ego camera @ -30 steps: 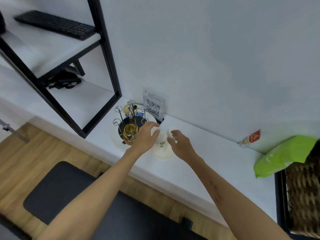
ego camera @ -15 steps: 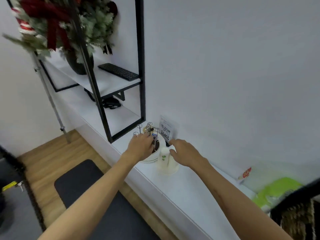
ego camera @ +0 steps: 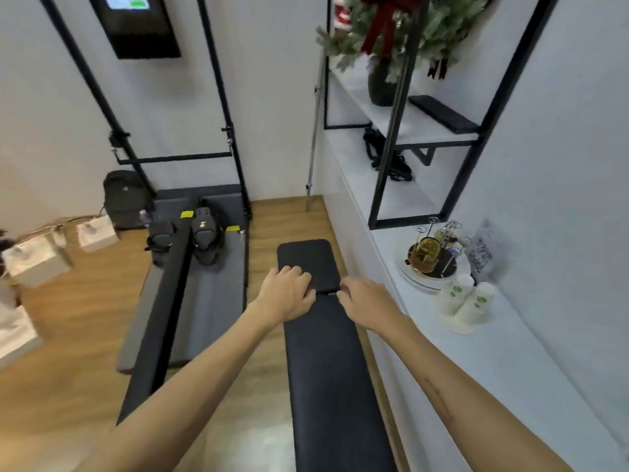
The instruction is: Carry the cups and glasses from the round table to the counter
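Two white paper cups (ego camera: 466, 299) with green logos stand side by side on the white counter (ego camera: 510, 362) at the right. Beside them an amber glass (ego camera: 423, 255) sits on a dark tray with a wire cup rack, on white plates (ego camera: 413, 279). My left hand (ego camera: 287, 294) and my right hand (ego camera: 366, 303) hang in the air over a black bench, away from the counter, fingers loosely curled and holding nothing. The round table is out of view.
A long black padded bench (ego camera: 326, 362) runs along the counter's front. A black metal shelf frame (ego camera: 401, 131) holds a keyboard and a plant pot. A grey mat (ego camera: 211, 294) with black shoes, a backpack and boxes lies on the wooden floor at the left.
Both hands left the cups and glass on the counter and drew back. My view swung left, away from the wall, toward the room.
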